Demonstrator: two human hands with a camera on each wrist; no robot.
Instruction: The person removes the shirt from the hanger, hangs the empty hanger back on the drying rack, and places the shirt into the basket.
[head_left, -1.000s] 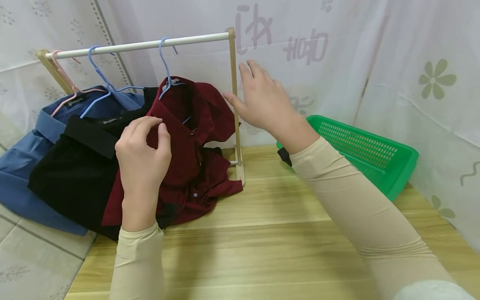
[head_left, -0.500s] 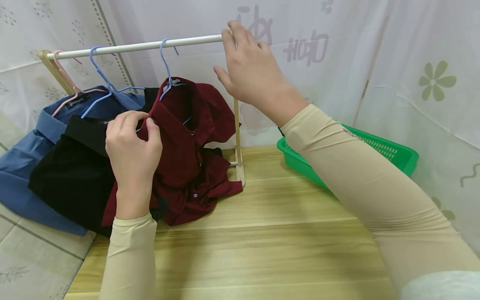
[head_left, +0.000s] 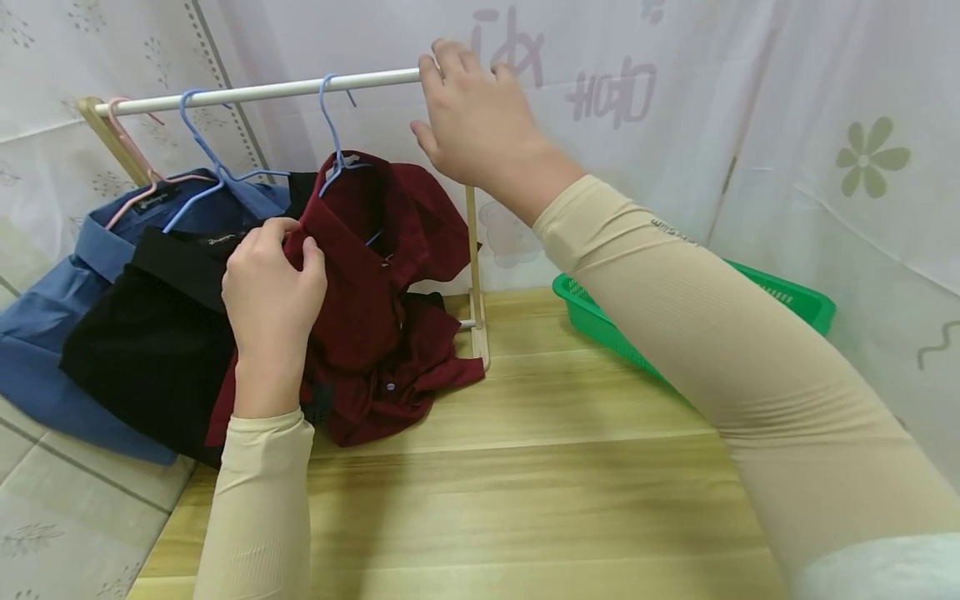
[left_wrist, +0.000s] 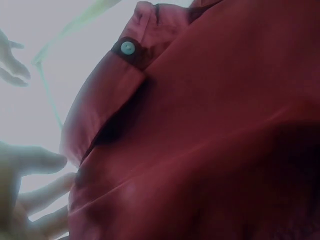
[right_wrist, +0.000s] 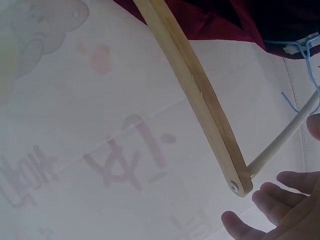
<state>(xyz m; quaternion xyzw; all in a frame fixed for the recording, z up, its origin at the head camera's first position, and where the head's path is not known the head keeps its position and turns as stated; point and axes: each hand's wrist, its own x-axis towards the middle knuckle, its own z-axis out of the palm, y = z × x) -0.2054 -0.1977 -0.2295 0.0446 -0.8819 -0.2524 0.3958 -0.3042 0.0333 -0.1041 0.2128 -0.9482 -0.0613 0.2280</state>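
Observation:
A dark red shirt (head_left: pixel 352 325) hangs from a blue hanger (head_left: pixel 331 125) on the white rod (head_left: pixel 277 90) of a clothes rack. My left hand (head_left: pixel 272 304) is at the shirt's left side near the collar, thumb and index finger apart. In the left wrist view its fingers (left_wrist: pixel 47 192) reach the edge of the red cloth; no clear pinch shows. My right hand (head_left: pixel 480 117) hovers over the rack's right end, hiding the rod's tip in the head view. The right wrist view shows its spread fingers (right_wrist: pixel 272 200) beside the wooden post (right_wrist: pixel 200 95), holding nothing.
Left of the red shirt hang a black garment (head_left: pixel 157 317) on a blue hanger (head_left: pixel 202 142) and a blue shirt (head_left: pixel 45 325) on a pink hanger (head_left: pixel 131 150). A green basket (head_left: pixel 600 325) stands on the wooden table (head_left: pixel 525 500), partly behind my right arm.
My right hand has moved up and left, from beside the post to the rod's right end. My left hand has shifted slightly left and up. The clothes have hardly moved.

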